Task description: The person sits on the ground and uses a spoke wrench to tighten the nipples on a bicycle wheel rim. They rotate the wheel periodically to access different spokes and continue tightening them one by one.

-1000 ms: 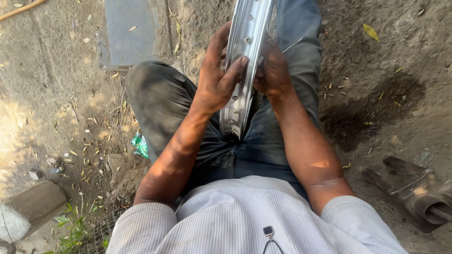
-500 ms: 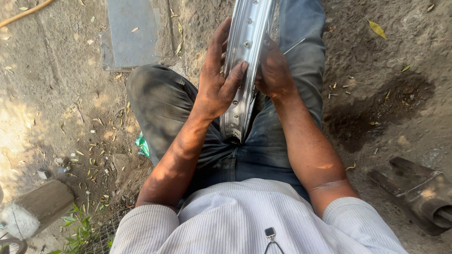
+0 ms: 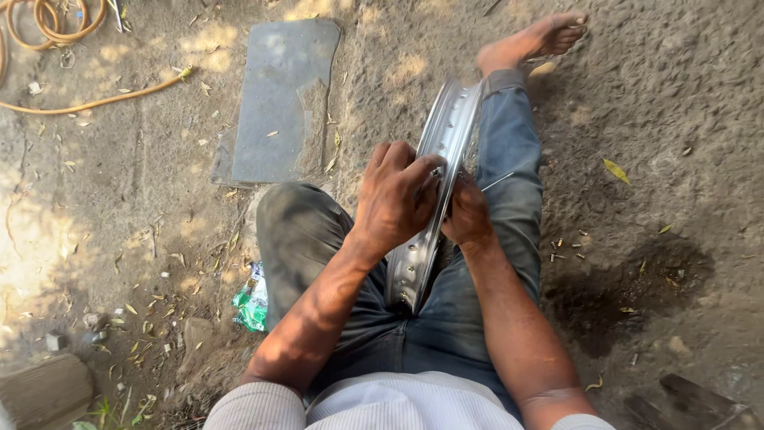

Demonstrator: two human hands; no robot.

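- Two bare hands work on one metal wheel rim [image 3: 446,159], which stands on edge between the seated person's legs, its lower end in the lap and its upper end out near the right ankle.
- The left hand [image 3: 394,195] lies over the near side of the rim, fingers curled and pressed together on its edge; it is clamped on the rim.
- The right hand [image 3: 468,215] sits on the far side of the rim, fingers folded close against it. A thin spoke [image 3: 497,181] juts out just above this hand, but I cannot tell whether the fingers pinch the spoke or only grip the rim.
- The rim is silvery, with a row of small holes along its channel, plainest at the lower end near the lap.
- The person sits on bare dirt in dark jeans and a pale striped shirt, right leg stretched out, bare foot [image 3: 541,36] at the top of the view.
- A small crumpled green and white wrapper [image 3: 253,299] lies on the ground just beside the left thigh; its print is too small to read.
- A flat grey sheet [image 3: 278,95], roughly rectangular with a torn edge, lies on the dirt beyond the left knee, well apart from the hands.
- An orange hose [image 3: 56,24] coils in the top left corner.
- Small bits of metal [image 3: 567,248] are scattered on the dirt right of the outstretched leg, near a dark damp patch.
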